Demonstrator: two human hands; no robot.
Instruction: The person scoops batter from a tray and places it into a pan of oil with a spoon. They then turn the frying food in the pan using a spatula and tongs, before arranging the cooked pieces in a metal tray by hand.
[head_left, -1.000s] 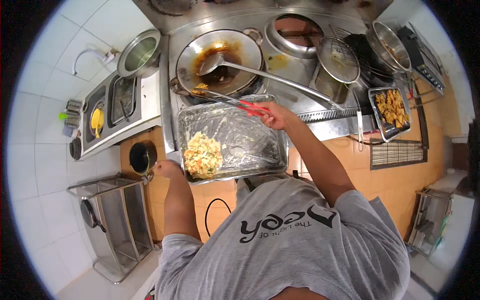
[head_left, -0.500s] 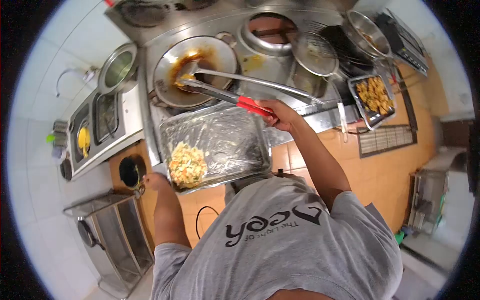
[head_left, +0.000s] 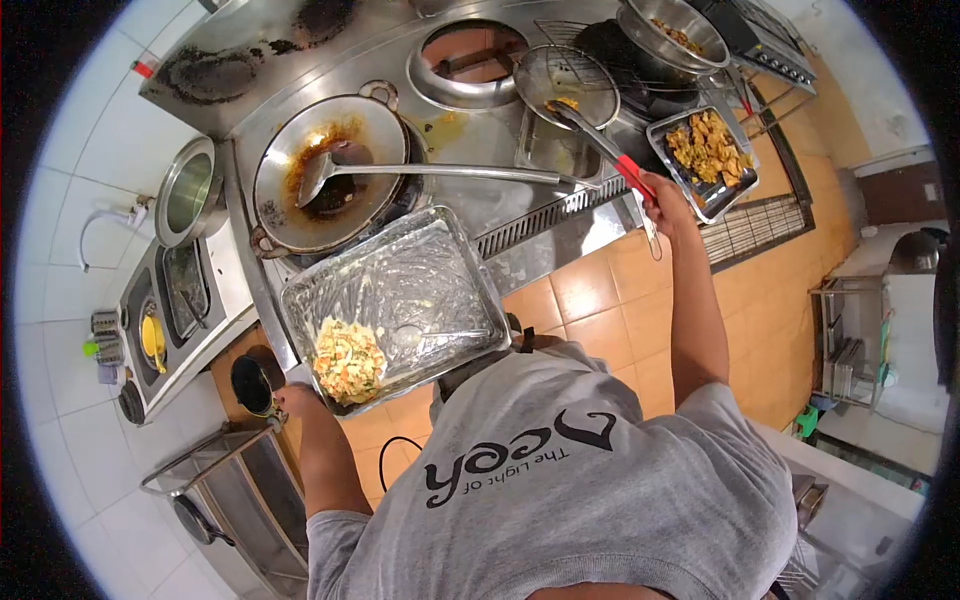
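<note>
My right hand point(head_left: 668, 205) is closed round the red handles of metal tongs point(head_left: 600, 143). A small piece of fried food point(head_left: 567, 103) is at the tongs' tips, over a round strainer point(head_left: 585, 78). Just right of the tongs lies a tray of fried pieces point(head_left: 708, 150). At the lower left, my left hand point(head_left: 292, 400) is closed by a dark pan point(head_left: 252, 386), seemingly on its handle. A large metal tray point(head_left: 440, 255) holds a heap of chopped mixture point(head_left: 347, 362). Behind it, a wok point(head_left: 280, 160) holds dark oil and a long ladle point(head_left: 445, 172).
A steel bowl point(head_left: 672, 40) stands at the back right near a black oven point(head_left: 765, 45). A ring-shaped burner point(head_left: 468, 62) is behind the strainer. On the left are a deep pot point(head_left: 187, 195) and a sink point(head_left: 150, 335). A wire rack point(head_left: 235, 490) stands below.
The tongs have moved from the wok, rightward with my right hand, to the strainer, carrying the fried piece. The view has swung right. My left hand stays by the dark pan.
</note>
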